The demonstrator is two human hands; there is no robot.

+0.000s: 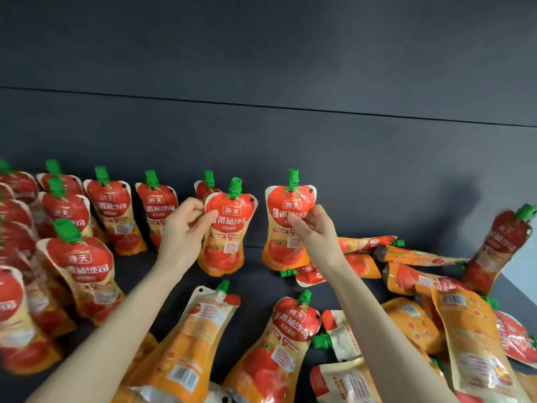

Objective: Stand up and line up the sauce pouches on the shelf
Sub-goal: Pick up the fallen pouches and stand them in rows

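Note:
Red and orange sauce pouches with green caps fill a dark shelf [377,181]. My left hand [186,225] pinches the upper left edge of an upright pouch [225,242] at the middle. My right hand [315,228] grips the right side of a second upright pouch [283,228] just to its right. Both pouches face me with caps up. To the left, several pouches [116,210] stand in rows. On the right and in front, several pouches [421,257] lie flat in a heap.
One pouch [502,245] leans upright at the far right near the shelf's end. Lying pouches [279,344] crowd the front edge beneath my forearms. The dark back wall [290,68] rises behind the rows. Bare shelf shows behind the heap at right.

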